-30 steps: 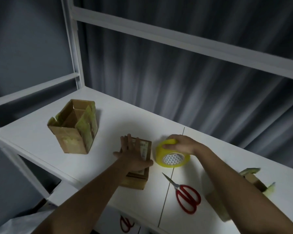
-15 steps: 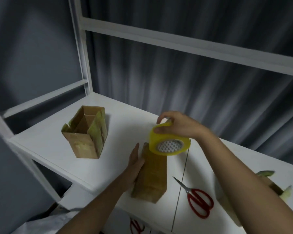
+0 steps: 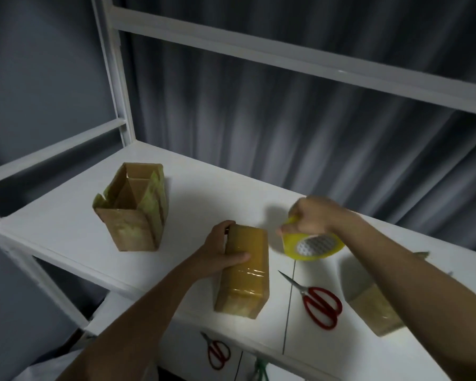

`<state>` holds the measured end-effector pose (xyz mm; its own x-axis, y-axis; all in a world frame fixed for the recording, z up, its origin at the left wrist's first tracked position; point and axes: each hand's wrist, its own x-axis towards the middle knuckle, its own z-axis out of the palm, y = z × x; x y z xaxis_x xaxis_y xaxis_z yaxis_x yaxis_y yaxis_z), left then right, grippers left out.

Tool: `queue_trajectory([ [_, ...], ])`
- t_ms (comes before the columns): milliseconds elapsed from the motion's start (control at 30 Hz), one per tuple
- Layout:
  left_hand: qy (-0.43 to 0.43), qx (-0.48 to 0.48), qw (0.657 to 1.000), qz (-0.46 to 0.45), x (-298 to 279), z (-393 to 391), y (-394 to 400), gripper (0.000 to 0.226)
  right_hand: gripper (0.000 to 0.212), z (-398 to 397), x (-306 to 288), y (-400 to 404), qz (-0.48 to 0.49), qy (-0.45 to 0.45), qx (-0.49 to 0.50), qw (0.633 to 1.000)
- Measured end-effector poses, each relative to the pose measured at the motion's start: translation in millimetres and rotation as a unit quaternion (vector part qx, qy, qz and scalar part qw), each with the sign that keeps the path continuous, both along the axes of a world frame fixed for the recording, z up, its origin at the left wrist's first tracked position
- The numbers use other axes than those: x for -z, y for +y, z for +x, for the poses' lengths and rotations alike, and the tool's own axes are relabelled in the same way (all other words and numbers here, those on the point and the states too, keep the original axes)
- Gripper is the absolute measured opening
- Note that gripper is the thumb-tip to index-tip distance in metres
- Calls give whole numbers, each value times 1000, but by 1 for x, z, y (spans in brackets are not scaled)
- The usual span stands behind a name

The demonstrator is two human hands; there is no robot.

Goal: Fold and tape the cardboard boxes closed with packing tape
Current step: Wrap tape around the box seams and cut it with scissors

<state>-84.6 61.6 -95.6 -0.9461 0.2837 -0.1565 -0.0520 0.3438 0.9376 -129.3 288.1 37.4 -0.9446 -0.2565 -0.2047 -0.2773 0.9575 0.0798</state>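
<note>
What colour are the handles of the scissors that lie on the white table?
Red, seen in the head view: the scissors lie beside the taped box.

Surface: white shelf top point(image 3: 66, 226), seam near mid.
L end: open box point(image 3: 132, 215), upright, flaps up.
Mid: taped box point(image 3: 245, 273), lying flat.
R of seam: red scissors point(image 3: 318, 303).
R edge: 3rd box point(image 3: 374, 309), partly hidden.

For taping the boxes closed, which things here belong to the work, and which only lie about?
Belong to the work:
- taped box, gripped by left hand
- tape roll, held by right hand
- open box
- box at right
- scissors

Only lying about:
- second scissors, on the lower shelf
</note>
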Motion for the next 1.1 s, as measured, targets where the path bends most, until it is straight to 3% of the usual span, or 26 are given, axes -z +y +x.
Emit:
queue_trajectory([
  [167,31,41,998,-30,-8,-2,6,98,66,5,54,8,-33,-69,34,996],
  [233,101,51,980,-166,-12,-1,9,82,63,6,59,7,5,-55,15,998],
  [300,173,48,921,-345,-19,6,23,66,59,13,63,4,64,-20,-23,997],
  [333,176,40,903,-389,-23,11,33,64,55,17,66,0,72,-3,-40,997],
  [433,101,13,908,-406,-27,21,62,82,48,23,70,-10,2,-8,-68,998],
  [500,80,13,909,-408,-29,21,67,97,47,20,65,-2,-129,-49,-47,989],
  [600,56,12,925,-376,-37,20,58,103,36,11,59,30,-307,-95,30,946],
  [700,75,2,929,-362,-40,22,55,98,41,10,64,51,-313,-129,116,934],
  [867,66,-30,955,-289,-32,10,38,95,50,5,55,39,-391,-55,104,913],
  [933,32,-67,978,-196,-29,4,27,98,50,-3,31,26,-371,-20,59,926],
  [1000,-10,-113,991,-68,-24,3,22,97,36,-10,6,11,-388,-18,12,921],
  [1100,-62,-141,984,87,-3,8,15,92,33,-16,-14,-15,-424,-71,-39,902],
])
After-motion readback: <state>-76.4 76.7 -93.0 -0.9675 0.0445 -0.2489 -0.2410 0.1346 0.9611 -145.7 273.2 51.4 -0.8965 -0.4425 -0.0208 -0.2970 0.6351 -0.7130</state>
